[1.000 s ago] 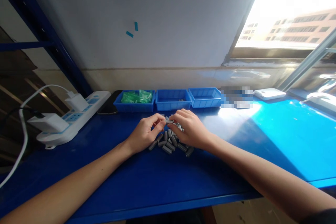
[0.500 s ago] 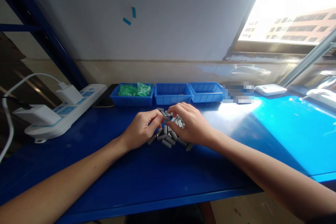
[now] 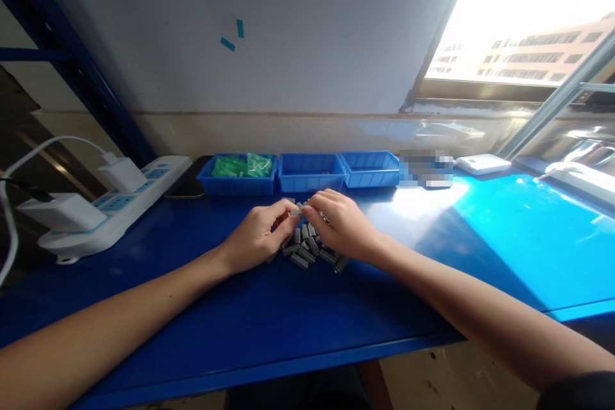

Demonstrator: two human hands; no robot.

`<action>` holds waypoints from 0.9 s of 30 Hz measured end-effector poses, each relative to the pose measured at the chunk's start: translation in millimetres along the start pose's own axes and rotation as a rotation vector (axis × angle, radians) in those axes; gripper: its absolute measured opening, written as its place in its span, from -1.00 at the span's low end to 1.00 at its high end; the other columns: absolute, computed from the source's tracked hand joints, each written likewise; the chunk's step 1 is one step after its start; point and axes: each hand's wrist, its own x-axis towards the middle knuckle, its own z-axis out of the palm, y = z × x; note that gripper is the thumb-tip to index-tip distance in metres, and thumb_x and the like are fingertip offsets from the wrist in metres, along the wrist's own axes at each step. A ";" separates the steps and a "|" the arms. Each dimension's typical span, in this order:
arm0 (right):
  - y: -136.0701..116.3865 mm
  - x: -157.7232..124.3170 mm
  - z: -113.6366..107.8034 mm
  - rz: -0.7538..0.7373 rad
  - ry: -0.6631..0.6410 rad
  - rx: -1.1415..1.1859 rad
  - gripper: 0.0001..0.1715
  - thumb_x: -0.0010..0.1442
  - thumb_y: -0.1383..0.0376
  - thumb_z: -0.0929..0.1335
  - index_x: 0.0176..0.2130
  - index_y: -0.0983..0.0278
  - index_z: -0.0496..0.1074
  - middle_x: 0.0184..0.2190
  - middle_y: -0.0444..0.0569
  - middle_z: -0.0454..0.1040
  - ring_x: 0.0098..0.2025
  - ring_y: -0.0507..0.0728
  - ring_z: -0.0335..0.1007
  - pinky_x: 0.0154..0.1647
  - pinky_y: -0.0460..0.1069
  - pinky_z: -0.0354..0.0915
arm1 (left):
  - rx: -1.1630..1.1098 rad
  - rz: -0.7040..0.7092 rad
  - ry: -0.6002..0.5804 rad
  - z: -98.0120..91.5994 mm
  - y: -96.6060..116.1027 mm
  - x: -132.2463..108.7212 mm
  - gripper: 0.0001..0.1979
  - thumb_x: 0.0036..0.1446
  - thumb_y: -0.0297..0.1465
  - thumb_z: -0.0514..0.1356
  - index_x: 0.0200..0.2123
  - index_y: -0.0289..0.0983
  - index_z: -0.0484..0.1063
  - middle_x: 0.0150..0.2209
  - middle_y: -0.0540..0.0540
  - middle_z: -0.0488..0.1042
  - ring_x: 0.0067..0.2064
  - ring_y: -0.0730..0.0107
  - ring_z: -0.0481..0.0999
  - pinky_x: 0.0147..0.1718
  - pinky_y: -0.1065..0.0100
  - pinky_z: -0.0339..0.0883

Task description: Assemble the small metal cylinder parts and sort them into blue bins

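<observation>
A small grey metal piece (image 3: 296,212), short and bar-like, is held up between both sets of fingertips. My left hand (image 3: 259,236) pinches its left end with thumb and forefinger. At its right end, the thumb and fingers of my right hand (image 3: 343,224) close on it, fingers curled. Beneath and between the hands lies a loose pile of similar grey metal pieces (image 3: 300,260) on the blue tabletop (image 3: 269,327). Part of the pile is hidden behind my right hand and fingers.
Along the wall stand a blue bin with green plastic bags (image 3: 235,187), a middle blue bin (image 3: 310,183) with small bits inside, and a right blue bin (image 3: 369,177). A white power strip (image 3: 115,216) with plugs and cables lies left. A white flat box (image 3: 482,164) sits right.
My right thumb and fingers have closed onto the metal piece at my left fingertips; before, they were apart over the pile. The whole view has shifted slightly.
</observation>
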 end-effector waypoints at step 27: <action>-3.1 -2.6 2.2 0.018 0.019 -0.016 -0.81 0.29 0.20 0.25 -0.22 0.28 0.36 -0.43 -0.06 0.46 -0.35 0.11 0.36 -0.31 -0.02 0.18 | 0.085 0.009 0.137 3.8 2.8 -5.5 -0.75 0.31 -0.24 0.00 -0.22 -0.26 0.38 -0.49 0.06 0.42 -0.45 0.48 0.41 -0.41 0.46 0.21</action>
